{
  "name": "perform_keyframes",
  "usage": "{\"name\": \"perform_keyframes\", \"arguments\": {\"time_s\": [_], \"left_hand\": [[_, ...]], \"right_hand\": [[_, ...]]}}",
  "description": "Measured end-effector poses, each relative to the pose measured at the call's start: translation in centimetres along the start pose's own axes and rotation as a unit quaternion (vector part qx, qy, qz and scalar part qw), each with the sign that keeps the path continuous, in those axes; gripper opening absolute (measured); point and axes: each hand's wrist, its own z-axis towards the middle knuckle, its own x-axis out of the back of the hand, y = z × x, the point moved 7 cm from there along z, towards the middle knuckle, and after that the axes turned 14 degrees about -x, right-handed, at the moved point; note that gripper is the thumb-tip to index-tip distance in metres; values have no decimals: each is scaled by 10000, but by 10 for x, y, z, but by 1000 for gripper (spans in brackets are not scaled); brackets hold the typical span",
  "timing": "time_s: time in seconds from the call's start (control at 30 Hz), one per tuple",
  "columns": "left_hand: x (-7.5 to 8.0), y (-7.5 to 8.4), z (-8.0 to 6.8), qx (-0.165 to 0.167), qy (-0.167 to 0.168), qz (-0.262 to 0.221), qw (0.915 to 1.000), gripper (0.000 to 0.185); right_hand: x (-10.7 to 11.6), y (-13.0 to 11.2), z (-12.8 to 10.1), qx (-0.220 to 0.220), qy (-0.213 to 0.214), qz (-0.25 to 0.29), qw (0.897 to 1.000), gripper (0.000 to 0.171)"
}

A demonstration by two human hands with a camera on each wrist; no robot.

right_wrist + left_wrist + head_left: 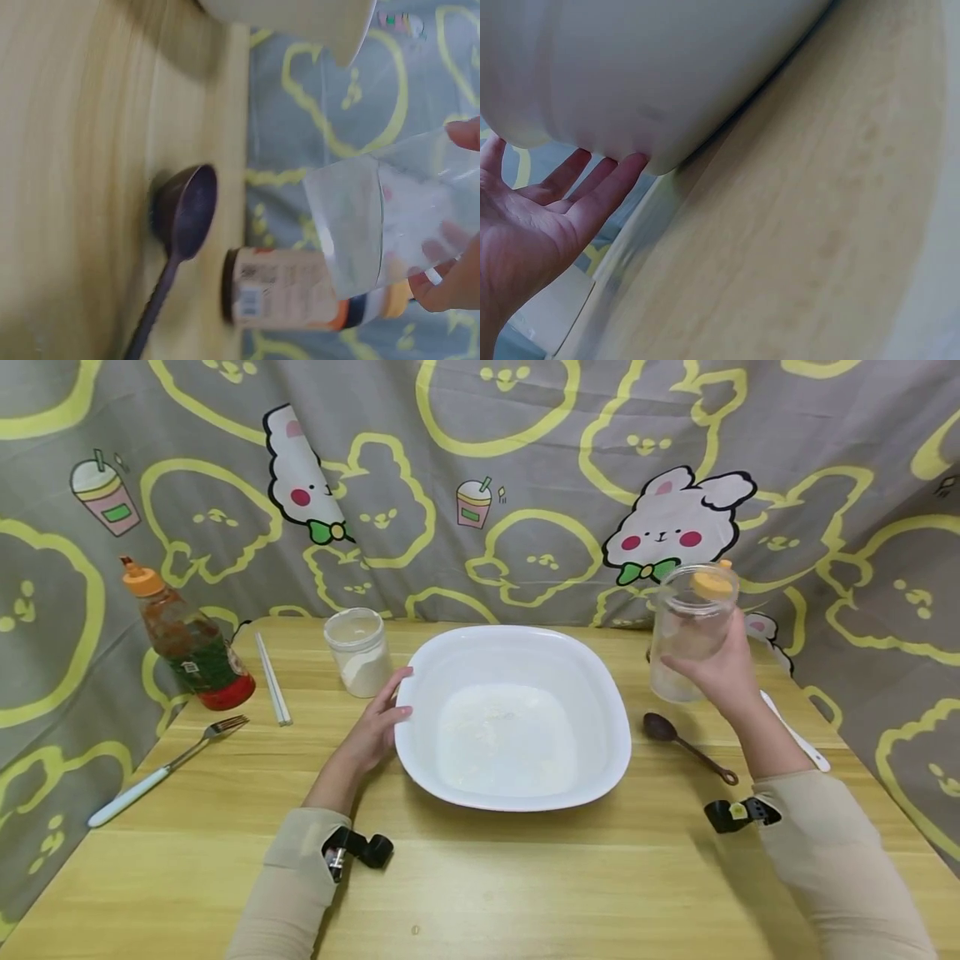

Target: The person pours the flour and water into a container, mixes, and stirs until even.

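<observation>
A large white basin (513, 752) stands in the middle of the wooden table, with a thin layer of pale liquid or powder across its bottom. My left hand (372, 727) rests at its left rim; in the left wrist view, nearly straight fingers (604, 199) touch the outer wall. To the right, my right hand (716, 664) grips a clear jar (678, 647) by its side, thumb and fingers wrapped around it. The jar looks lifted off the table and has no lid; I see no contents. Below it lies a dark brown spoon (663, 727).
Behind the left hand stands a clear jar of white powder (365, 668). Further left are a red sauce bottle (193, 647), chopsticks (273, 681) and a fork (168, 768). A labelled bottle (289, 289) stands behind the held jar. A white-handled utensil (798, 735) lies beyond the right forearm.
</observation>
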Motion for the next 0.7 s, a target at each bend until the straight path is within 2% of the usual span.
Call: {"name": "perform_keyframes", "arguments": {"time_s": [0.17, 0.2, 0.27, 0.4, 0.5, 0.7], "left_hand": [[1, -1, 0, 3, -13, 13, 10000, 56], [1, -1, 0, 5, -23, 8, 10000, 56], [0, -1, 0, 17, -22, 5, 10000, 57], [0, -1, 0, 14, -24, -1, 10000, 57], [-1, -1, 0, -9, -27, -23, 10000, 57], [-1, -1, 0, -40, -54, -85, 9999, 56]], "right_hand": [[7, 30, 14, -499, 440, 491, 9966, 85], [8, 39, 18, -611, 471, 720, 9944, 86], [7, 50, 21, -828, 557, 772, 9920, 88], [3, 66, 25, -1159, 597, 669, 9892, 92], [0, 70, 24, -1331, 575, 280, 9890, 94], [-8, 81, 24, -1409, 493, 63, 9888, 94]]}}
